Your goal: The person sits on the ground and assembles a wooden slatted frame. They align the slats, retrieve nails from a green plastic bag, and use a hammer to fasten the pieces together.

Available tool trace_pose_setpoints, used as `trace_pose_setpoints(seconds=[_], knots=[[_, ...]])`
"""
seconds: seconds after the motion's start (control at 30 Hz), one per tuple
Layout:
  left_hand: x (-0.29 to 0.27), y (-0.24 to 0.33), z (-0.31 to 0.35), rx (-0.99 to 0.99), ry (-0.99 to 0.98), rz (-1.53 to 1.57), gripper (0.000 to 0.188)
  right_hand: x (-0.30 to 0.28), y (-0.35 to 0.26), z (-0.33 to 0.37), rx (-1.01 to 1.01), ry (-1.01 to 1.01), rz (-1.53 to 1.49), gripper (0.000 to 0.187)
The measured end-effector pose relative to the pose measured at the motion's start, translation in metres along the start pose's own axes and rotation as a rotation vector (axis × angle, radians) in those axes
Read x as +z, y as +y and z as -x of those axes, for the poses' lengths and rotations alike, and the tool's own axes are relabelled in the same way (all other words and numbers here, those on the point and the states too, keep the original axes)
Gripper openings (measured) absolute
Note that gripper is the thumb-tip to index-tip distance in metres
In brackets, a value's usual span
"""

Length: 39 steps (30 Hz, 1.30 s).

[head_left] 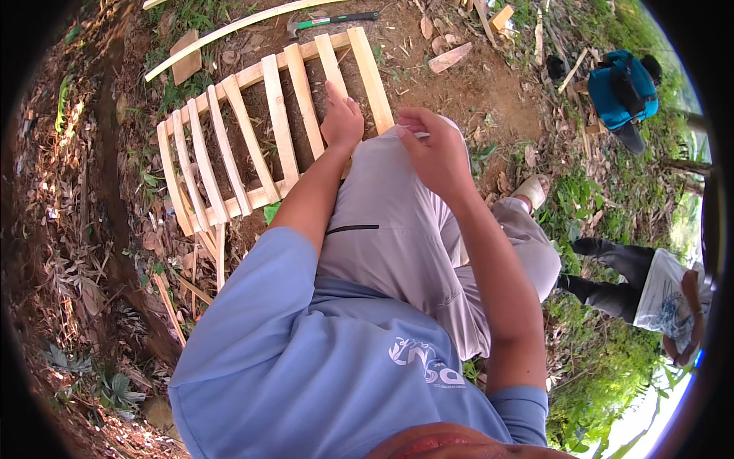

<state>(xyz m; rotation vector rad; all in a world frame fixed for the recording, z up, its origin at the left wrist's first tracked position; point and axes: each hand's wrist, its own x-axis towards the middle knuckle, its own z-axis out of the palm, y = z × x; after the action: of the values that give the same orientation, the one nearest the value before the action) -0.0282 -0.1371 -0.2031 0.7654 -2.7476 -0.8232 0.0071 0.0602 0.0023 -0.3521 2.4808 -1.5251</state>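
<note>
A pale wooden frame of several slats (279, 118) nailed across two long rails lies slanted on the ground in front of me. My left hand (342, 122) is over its near right part, with the index finger stretched along a slat and the other fingers bent. My right hand (436, 157) is at my raised knee, beside the near end of the rightmost slat (371, 80). Its thumb and fingers are curled together, and whatever may be between them is too small to make out. Beyond the frame lies a hammer (333, 21) with a green and black handle.
A long thin wooden strip (229, 32) curves past the far left, over a flat brown piece (186, 57). Wood scraps (451, 57) lie on the soil. A teal backpack (623, 90) stands at the far right; a person (650, 287) is at the right.
</note>
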Motion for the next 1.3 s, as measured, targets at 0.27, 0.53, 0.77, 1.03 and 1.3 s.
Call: trace_pose_setpoints(seconds=[0.27, 0.53, 0.77, 1.03, 1.3], knots=[[-0.024, 0.007, -0.021, -0.074, -0.352, -0.184, 0.084, -0.133, 0.058, 0.082, 0.213, 0.082, 0.173, 0.035], [-0.055, 0.015, -0.065, -0.185, -0.642, -0.195, 0.092, -0.189, 0.102, 0.158, 0.364, 0.316, 0.254, 0.034], [-0.057, 0.011, -0.075, -0.106, -0.612, -0.347, 0.099, -0.204, 0.106, 0.183, 0.481, 0.340, 0.455, 0.034], [-0.063, -0.020, -0.093, 0.031, -0.443, -0.301, 0.119, -0.190, 0.128, 0.176, 0.455, 0.351, 0.493, 0.036], [-0.033, -0.076, -0.080, 0.305, -0.014, -0.190, 0.111, -0.171, 0.115, 0.157, 0.512, 0.333, 0.824, 0.035]])
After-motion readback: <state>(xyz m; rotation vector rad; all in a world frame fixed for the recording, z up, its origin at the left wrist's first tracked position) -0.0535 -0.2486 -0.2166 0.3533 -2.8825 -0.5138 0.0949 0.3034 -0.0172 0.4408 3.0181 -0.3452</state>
